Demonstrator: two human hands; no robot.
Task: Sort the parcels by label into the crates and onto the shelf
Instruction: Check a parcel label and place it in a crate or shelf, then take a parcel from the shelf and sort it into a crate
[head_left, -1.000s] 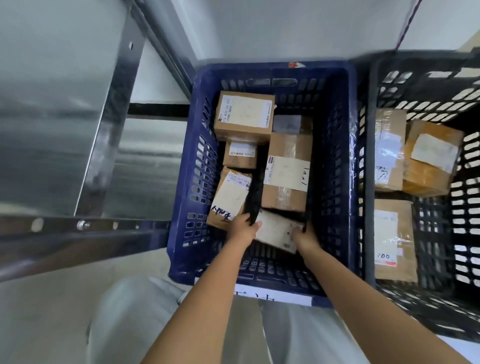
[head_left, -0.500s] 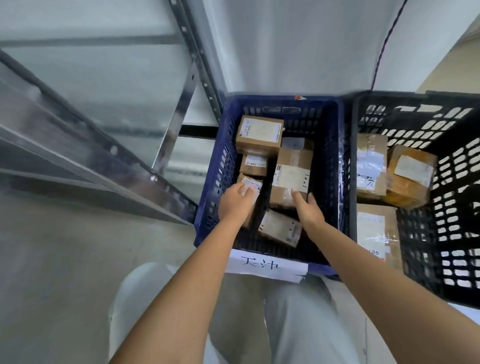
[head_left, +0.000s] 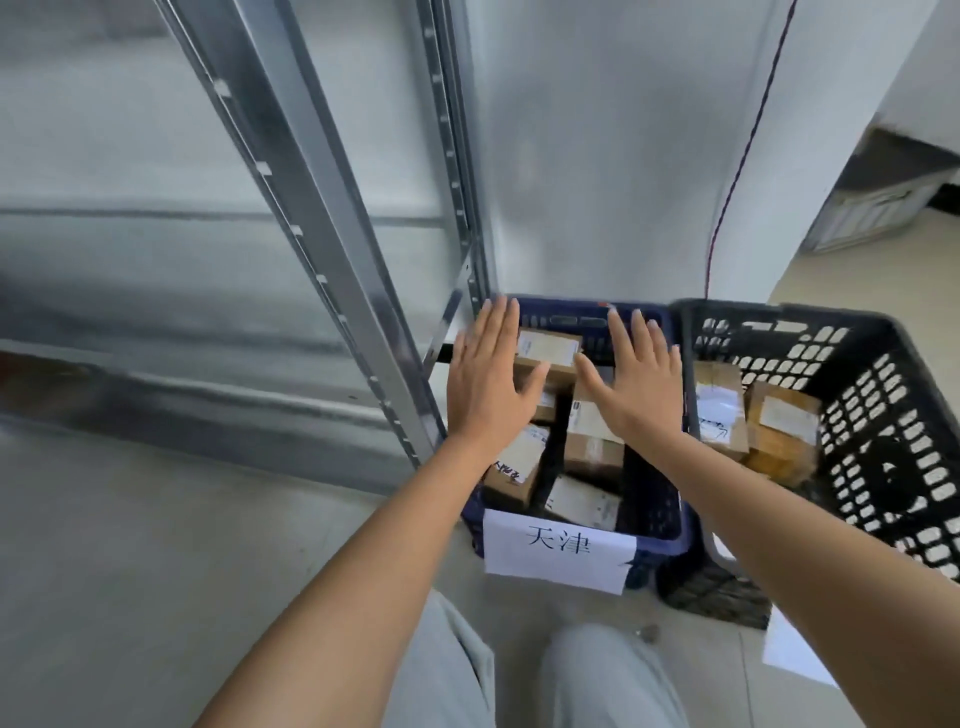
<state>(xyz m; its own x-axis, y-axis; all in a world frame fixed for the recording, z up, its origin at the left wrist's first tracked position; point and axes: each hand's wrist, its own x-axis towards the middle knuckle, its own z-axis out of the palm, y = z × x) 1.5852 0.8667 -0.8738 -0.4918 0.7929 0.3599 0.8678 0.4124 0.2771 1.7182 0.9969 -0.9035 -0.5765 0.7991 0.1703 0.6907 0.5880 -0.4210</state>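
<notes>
While both hands hover flat over the blue crate (head_left: 670, 525), neither holds anything: the left hand (head_left: 488, 384) has its fingers straight and spread above the crate's left wall, and the right hand (head_left: 636, 384) is just as wide above its far right part. Below them, inside the blue crate, lie several parcels (head_left: 592, 436), brown cartons with white labels, some flat and some leaning on each other. On the crate's near wall hangs a paper sign (head_left: 558, 551) with two handwritten characters. Touching the blue crate's right side stands a black crate (head_left: 893, 415) with more parcels in it; on the blue crate's left rises the metal shelf (head_left: 311, 208). Judging by the empty hands, one placing seems finished and no parcel is in hand. The next move likely calls for fetching another parcel, reading its label, and matching it to a crate or the shelf.
</notes>
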